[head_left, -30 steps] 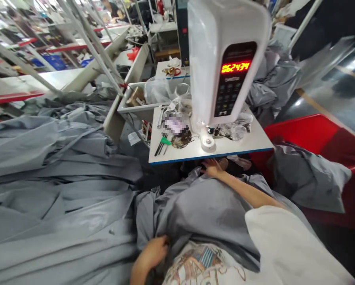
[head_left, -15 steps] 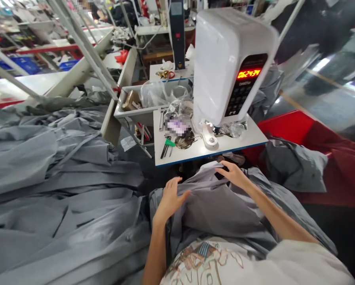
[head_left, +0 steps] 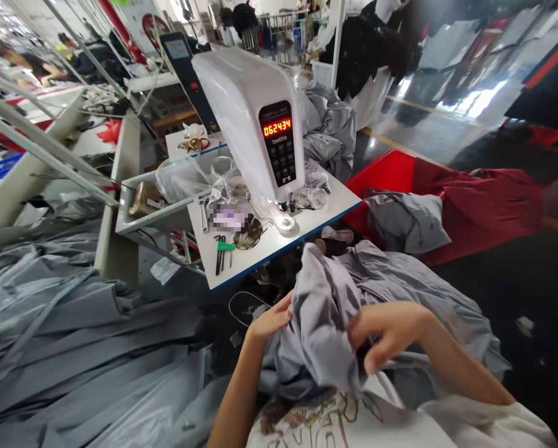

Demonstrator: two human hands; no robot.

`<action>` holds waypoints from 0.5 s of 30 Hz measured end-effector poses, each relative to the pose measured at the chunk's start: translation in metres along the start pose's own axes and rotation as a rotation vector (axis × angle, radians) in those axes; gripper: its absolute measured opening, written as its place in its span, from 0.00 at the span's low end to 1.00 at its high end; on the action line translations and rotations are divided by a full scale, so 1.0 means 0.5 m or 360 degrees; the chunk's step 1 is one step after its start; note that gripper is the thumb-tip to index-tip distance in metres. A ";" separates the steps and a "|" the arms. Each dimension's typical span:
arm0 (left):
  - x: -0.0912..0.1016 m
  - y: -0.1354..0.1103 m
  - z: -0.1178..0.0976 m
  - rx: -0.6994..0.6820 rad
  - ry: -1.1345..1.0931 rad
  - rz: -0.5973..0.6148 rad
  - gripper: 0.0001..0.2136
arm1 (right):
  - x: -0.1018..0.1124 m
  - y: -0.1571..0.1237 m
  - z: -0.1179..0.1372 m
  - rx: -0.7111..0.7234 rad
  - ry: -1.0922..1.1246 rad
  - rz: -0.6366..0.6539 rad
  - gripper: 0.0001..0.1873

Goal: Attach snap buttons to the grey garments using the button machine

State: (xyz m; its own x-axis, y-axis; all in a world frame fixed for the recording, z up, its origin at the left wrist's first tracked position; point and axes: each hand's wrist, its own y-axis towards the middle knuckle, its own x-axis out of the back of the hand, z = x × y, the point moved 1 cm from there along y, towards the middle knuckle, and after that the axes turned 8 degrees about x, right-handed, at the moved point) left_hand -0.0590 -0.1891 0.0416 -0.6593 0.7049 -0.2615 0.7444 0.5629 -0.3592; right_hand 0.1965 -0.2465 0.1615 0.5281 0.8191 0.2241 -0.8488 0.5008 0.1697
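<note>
Raised since the earlier frame: both hands, now up off the lap with the **grey cloth** (head_left: 320, 336) gathered between them in a tall, crumpled bunch, and the view has swung so that the sewing machine sits further left.

Hands: the **left hand** (head_left: 272, 317) lies against the left side of the bunch with its fingers close together; whether it grips cannot be told. The **right hand** (head_left: 390, 330) is curled, its fingers pushed into the folds and closed on the cloth.

Cloth: held just above the person's **printed white shirt** (head_left: 316, 423), in front of the table edge, with more of it spreading over the lap.

Table: the **white sewing machine** (head_left: 246, 118), its **red number display** (head_left: 277, 127) reading 062434, stands on the **white table** (head_left: 325, 214). Also on the table are **small tools with a green tag** (head_left: 223, 252) and a **round dish** (head_left: 248, 239). A blurred patch beside them is unreadable.

Left of table: a **metal tray** (head_left: 152, 214) holding a **clear plastic bag** (head_left: 185, 177), and a large **heap of grey cloth** (head_left: 73, 323) on the floor side.

Right of table: a **red bin** (head_left: 381, 177) containing **dark red cloth** (head_left: 474, 205) and a **grey bundle** (head_left: 407, 221).
</note>
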 end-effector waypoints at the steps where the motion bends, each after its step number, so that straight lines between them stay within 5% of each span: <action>1: -0.015 0.004 0.011 0.0001 -0.0128 -0.0008 0.36 | -0.011 -0.003 -0.009 -0.0026 -0.0009 0.0180 0.12; 3: -0.048 0.006 0.029 0.0002 -0.0333 -0.0026 0.33 | -0.015 -0.017 -0.030 -0.0100 -0.0178 0.0039 0.12; 6: -0.089 -0.005 0.039 -0.0020 -0.0443 -0.0066 0.24 | 0.015 -0.041 -0.071 -0.0152 -0.0560 -0.0799 0.13; 7: -0.099 -0.011 0.037 -0.0049 -0.0437 -0.0100 0.22 | 0.027 -0.043 -0.085 -0.0126 -0.0608 -0.0941 0.17; 8: -0.107 -0.019 0.032 -0.0086 -0.0411 -0.0151 0.21 | 0.036 -0.039 -0.099 -0.0091 -0.0594 -0.0929 0.22; 11: -0.130 -0.052 -0.001 -0.0294 -0.0312 -0.0378 0.19 | 0.043 0.008 -0.128 -0.0006 -0.0267 -0.0410 0.33; 15: -0.170 -0.118 -0.067 -0.0591 -0.0396 -0.0902 0.15 | 0.019 0.117 -0.108 0.0191 0.0105 0.0125 0.26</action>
State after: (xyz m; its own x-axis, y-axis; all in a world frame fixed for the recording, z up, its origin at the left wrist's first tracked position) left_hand -0.0435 -0.2678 0.1151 -0.9265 0.1668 -0.3374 0.2384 0.9537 -0.1833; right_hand 0.1502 -0.1942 0.1220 0.4542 0.8729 0.1781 -0.8759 0.4010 0.2685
